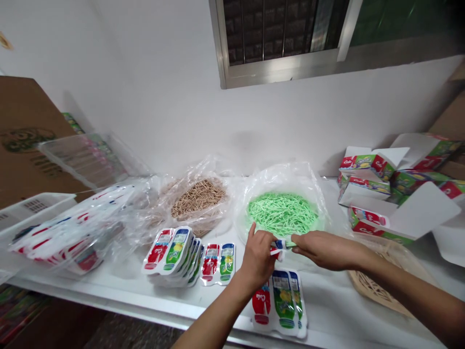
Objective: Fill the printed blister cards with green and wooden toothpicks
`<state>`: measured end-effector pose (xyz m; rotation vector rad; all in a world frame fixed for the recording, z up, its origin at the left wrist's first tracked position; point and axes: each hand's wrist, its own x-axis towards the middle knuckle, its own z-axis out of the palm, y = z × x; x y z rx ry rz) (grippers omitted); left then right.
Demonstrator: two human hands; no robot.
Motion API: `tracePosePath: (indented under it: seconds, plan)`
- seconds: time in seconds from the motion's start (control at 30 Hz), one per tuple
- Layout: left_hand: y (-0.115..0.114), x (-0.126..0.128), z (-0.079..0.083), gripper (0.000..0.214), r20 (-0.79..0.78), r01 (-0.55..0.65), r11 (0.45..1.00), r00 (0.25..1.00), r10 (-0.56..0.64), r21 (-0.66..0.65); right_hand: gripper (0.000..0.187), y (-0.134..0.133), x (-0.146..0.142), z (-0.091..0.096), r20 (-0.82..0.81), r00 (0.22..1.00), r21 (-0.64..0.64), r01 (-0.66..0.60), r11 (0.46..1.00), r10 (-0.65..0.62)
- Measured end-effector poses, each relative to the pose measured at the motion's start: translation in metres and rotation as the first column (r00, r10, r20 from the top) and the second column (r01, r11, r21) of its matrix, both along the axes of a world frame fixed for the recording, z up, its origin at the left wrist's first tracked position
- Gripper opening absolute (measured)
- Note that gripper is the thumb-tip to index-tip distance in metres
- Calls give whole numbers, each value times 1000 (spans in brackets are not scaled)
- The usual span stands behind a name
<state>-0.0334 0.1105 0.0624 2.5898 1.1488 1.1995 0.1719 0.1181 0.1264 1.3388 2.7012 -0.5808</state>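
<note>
My left hand [258, 259] is closed around the top of a bottle-shaped printed packet [278, 246], held just above the white table. My right hand [319, 249] pinches a thin green stick [289, 244] whose tip meets the packet's top. Right behind my hands sits an open clear bag of green sticks [282, 212]. Below my left wrist lie more packets [279, 303], red and green, flat on the table.
A bag of brown sticks [198, 196] sits left of the green one. A pile of packets [174, 254] and a pair [218, 262] lie at centre left. A big bag of packets [69, 232], white basket [25, 211], printed cartons [385, 186] and woven tray [381, 288] surround them.
</note>
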Motion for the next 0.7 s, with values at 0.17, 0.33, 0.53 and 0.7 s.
tracePosePath:
  seconds: [0.17, 0.33, 0.53, 0.7]
  plan:
    - [-8, 11, 8, 23, -254, 2, 999, 967, -15, -52, 31, 1, -14, 2, 133, 990, -31, -51, 998, 55]
    - [-17, 18, 4, 18, -60, 29, 883, 996, -64, -469, 66, 6, -15, 5, -74, 997, -14, -11, 1000, 10]
    - [-26, 18, -12, 26, 635, 446, 562, 748, 194, -696, 28, 4, -8, -29, -585, 742, -298, 179, 938, -328]
    - [-35, 22, -13, 34, 723, 557, 479, 619, 306, -679, 25, -10, -17, -50, -709, 532, -420, 210, 883, -464]
